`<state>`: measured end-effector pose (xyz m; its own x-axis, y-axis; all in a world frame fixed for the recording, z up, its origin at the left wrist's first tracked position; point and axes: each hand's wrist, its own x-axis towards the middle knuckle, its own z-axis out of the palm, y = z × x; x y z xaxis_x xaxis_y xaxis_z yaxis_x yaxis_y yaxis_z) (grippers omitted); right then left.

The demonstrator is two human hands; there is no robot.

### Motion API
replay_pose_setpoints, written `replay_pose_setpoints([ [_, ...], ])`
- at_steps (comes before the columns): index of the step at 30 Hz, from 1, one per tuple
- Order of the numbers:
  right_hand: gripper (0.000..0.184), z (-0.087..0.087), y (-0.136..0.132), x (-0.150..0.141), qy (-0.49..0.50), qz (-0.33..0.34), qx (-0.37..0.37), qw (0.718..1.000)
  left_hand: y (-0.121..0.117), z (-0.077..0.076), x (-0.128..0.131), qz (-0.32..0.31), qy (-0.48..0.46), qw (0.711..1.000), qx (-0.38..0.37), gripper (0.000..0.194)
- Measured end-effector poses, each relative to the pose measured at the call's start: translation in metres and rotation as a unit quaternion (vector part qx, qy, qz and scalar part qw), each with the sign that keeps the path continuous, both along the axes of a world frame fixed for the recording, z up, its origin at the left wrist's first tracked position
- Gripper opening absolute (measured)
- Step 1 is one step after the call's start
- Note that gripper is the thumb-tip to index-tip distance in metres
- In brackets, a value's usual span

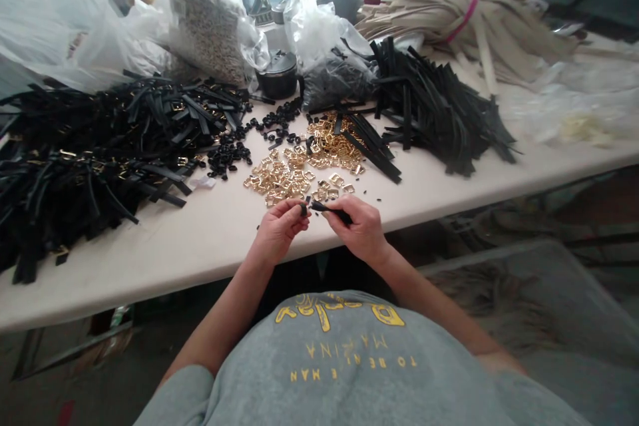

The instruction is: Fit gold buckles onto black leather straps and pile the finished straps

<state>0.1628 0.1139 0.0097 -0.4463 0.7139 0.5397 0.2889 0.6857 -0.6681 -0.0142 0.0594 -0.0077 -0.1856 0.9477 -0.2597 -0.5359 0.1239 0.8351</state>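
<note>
Near the table's front edge, my left hand (280, 231) pinches a small black loop (303, 210) between thumb and fingers. Close beside it, my right hand (362, 226) is closed around a black strap (340, 214), whose end points left at the loop. Whether strap and loop touch is too small to tell. Just beyond my hands lies a heap of gold buckles (280, 180). Several more small black loops (228, 158) are piled to its left. Loose black straps (439, 110) lie stacked at the right.
Black straps with gold buckles (104, 146) cover the left of the white table (210, 246). Behind stand a bag of beige pieces (207, 30), a black lidded pot (278, 76) and a plastic bag of black pieces (337, 80). A bundle of beige strips (429, 13) lies back right.
</note>
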Motion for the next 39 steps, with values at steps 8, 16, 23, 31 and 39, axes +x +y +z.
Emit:
replay_pose_setpoints([
  [8,0.011,-0.003,-0.002,-0.003,-0.038,-0.003,0.012,0.999,-0.002,0.001,0.012,-0.001,-0.089,0.996,-0.016,0.035],
  [16,0.011,-0.006,-0.005,0.0,-0.01,0.046,0.023,0.999,-0.006,-0.001,0.015,-0.007,-0.143,0.989,-0.044,0.032],
  [23,0.009,-0.005,-0.006,0.014,-0.019,0.162,-0.003,0.987,-0.014,-0.002,0.003,-0.153,-0.136,0.975,-0.083,0.032],
  [31,0.012,-0.008,-0.01,0.017,-0.048,0.102,0.043,0.993,-0.022,0.002,0.013,-0.039,0.023,0.998,-0.045,0.034],
  [39,0.027,-0.001,-0.016,0.014,-0.124,0.084,0.125,0.981,-0.038,0.015,0.002,-0.067,0.209,0.975,-0.025,0.024],
])
